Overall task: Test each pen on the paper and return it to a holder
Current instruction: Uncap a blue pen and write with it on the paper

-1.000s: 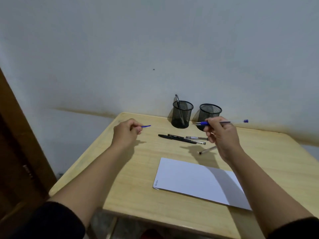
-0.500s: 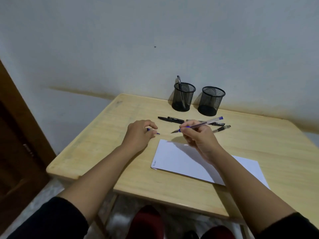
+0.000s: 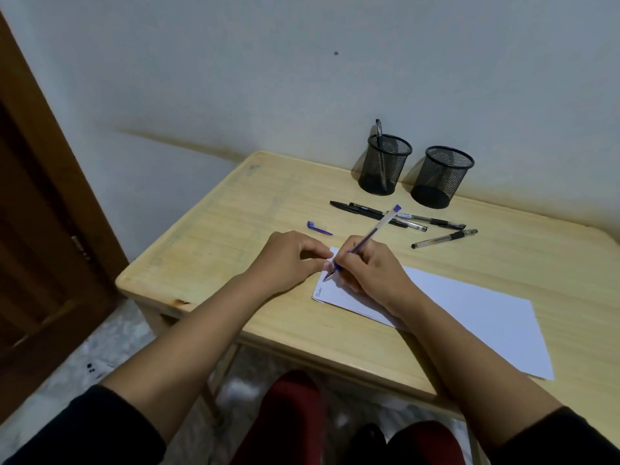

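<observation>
Paper is lying flat on the table, running out to the right from under the right hand, whose heel is resting on its near-left corner. Just left of that hand, the left hand is sitting loosely curled, holding nothing, its fingertips pinning the sheet's left edge. The right hand is gripping the blue pen in a writing hold, tip touching the sheet just above a small scribble at the corner.

Judging from this, the sheet could be sliding or creasing if the left fingertips are lifting while the stroke is pulling, since only that edge is being held. The tip is working very close to the edge, so a stroke may be running off onto the wood.

Beyond the hands, two mesh holders are standing by the wall: the left holder with one pen in it, the right holder looking empty. Between them and the right hand, loose pens are lying in a cluster, and these are sitting in the path of any reach toward the holders. The blue cap is lying just past the left hand
</observation>
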{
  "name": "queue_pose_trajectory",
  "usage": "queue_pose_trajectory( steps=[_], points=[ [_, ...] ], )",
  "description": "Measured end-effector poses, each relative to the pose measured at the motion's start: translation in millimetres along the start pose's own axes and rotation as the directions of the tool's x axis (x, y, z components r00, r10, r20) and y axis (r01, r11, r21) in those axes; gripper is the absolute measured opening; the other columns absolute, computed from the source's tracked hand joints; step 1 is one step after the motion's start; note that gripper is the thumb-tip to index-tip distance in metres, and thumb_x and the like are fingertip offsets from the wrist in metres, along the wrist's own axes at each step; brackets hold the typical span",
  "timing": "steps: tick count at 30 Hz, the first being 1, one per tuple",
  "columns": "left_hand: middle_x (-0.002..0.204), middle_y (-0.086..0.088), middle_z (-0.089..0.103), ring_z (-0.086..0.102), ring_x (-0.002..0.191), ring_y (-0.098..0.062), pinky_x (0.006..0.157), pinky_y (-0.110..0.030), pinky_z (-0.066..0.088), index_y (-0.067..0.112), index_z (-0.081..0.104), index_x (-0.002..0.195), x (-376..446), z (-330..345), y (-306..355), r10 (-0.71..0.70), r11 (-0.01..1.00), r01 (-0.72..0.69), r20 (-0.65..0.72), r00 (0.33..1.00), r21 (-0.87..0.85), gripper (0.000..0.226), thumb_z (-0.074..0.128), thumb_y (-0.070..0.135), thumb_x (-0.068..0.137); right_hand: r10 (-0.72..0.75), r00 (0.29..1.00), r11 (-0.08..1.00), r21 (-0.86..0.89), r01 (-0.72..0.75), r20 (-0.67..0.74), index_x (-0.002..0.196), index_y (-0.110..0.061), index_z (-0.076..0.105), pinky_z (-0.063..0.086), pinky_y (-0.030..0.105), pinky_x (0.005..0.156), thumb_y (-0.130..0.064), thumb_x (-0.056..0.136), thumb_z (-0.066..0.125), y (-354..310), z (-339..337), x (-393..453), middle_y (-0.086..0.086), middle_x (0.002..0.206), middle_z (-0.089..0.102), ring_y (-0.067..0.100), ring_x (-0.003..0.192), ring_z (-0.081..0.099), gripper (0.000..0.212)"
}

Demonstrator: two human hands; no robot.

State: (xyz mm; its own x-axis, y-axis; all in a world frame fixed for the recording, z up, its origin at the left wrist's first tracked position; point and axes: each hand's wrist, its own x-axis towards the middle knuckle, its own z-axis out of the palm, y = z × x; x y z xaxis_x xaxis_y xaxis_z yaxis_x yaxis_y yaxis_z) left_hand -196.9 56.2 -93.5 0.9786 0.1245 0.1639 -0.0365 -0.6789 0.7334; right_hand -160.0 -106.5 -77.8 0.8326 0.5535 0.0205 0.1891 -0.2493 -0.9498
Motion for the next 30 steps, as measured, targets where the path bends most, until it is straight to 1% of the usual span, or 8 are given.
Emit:
queue_pose_trajectory(
  steps=[2,6,9,14,17,22,27,30],
  points=[
    [0.103,0.008,0.073,0.062,0.099,-0.002,0.082,-0.002,0.038,0.024,0.075,0.099,0.9,0.8,-2.3,0.001,1.0,-0.001,0.001,1.0,-0.007,0.023,0.073,0.028,0.076,-0.025,1.0,0.999,-0.026,0.026,0.018,0.082,0.001,0.061,0.042,0.021,0.054,-0.014,0.09,0.054,3.2,0.1,0.3,0.011,0.064,0.063,0.009,0.053,0.051,0.018],
    [0.104,0.007,0.073,0.062,0.102,-0.004,0.092,-0.017,0.044,0.025,0.075,0.099,2.6,1.5,-5.9,0.003,1.0,-0.003,-0.004,1.0,-0.013,0.022,0.073,0.028,0.077,-0.048,0.998,0.997,-0.053,0.05,0.04,0.086,0.002,0.064,0.042,0.017,0.052,-0.015,0.089,0.056,5.7,0.4,1.4,0.018,0.069,0.062,0.008,0.053,0.051,0.018],
    [0.104,0.008,0.073,0.062,0.102,-0.003,0.091,-0.016,0.043,0.025,0.075,0.099,2.5,1.8,-6.8,0.005,1.0,-0.005,-0.007,1.0,-0.019,0.022,0.073,0.028,0.077,-0.072,0.996,0.988,-0.131,0.077,0.048,0.087,-0.002,0.065,0.044,0.018,0.054,-0.014,0.09,0.054,6.5,0.0,2.7,0.014,0.067,0.063,0.008,0.054,0.052,0.017],
    [0.105,0.008,0.072,0.062,0.101,-0.003,0.09,-0.014,0.041,0.025,0.074,0.1,1.5,1.4,-5.6,0.001,1.0,-0.001,-0.003,1.0,-0.021,0.023,0.073,0.029,0.078,-0.105,0.993,0.973,-0.199,0.115,0.062,0.085,-0.002,0.065,0.043,0.021,0.055,-0.011,0.09,0.052,6.6,-0.2,2.5,0.018,0.067,0.065,0.009,0.053,0.053,0.016],
    [0.105,0.007,0.072,0.062,0.101,-0.003,0.09,-0.015,0.042,0.024,0.074,0.1,1.1,1.5,-5.3,-0.006,1.0,0.006,-0.004,1.0,-0.027,0.023,0.073,0.03,0.077,-0.115,0.992,0.969,-0.215,0.125,0.06,0.084,-0.003,0.064,0.042,0.019,0.052,-0.009,0.09,0.052,7.9,0.3,2.5,0.006,0.058,0.06,0.006,0.05,0.051,0.015],
    [0.104,0.008,0.072,0.061,0.1,-0.002,0.087,-0.012,0.04,0.025,0.074,0.099,0.9,1.2,-5.2,-0.011,1.0,0.011,-0.006,1.0,-0.029,0.023,0.073,0.03,0.077,-0.121,0.991,0.968,-0.214,0.131,0.06,0.084,-0.003,0.065,0.042,0.019,0.053,-0.01,0.09,0.052,7.2,0.3,2.5,-0.001,0.058,0.059,0.006,0.051,0.051,0.016],
    [0.104,0.008,0.072,0.06,0.099,0.0,0.089,-0.012,0.04,0.025,0.074,0.1,1.5,1.4,-6.1,-0.011,0.999,0.011,-0.002,1.0,-0.031,0.024,0.074,0.031,0.076,-0.124,0.991,0.967,-0.221,0.13,0.041,0.084,-0.006,0.065,0.042,0.028,0.056,-0.012,0.09,0.053,8.4,0.4,2.8,0.009,0.062,0.061,0.012,0.055,0.051,0.015],
    [0.104,0.008,0.072,0.061,0.104,-0.004,0.094,-0.018,0.043,0.025,0.074,0.099,2.6,2.4,-7.5,-0.011,1.0,0.011,-0.001,1.0,-0.025,0.024,0.074,0.031,0.076,-0.129,0.991,0.969,-0.207,0.134,0.036,0.082,-0.005,0.065,0.042,0.03,0.057,-0.012,0.089,0.053,8.8,0.4,2.1,0.018,0.067,0.063,0.014,0.055,0.051,0.015]
  ],
)
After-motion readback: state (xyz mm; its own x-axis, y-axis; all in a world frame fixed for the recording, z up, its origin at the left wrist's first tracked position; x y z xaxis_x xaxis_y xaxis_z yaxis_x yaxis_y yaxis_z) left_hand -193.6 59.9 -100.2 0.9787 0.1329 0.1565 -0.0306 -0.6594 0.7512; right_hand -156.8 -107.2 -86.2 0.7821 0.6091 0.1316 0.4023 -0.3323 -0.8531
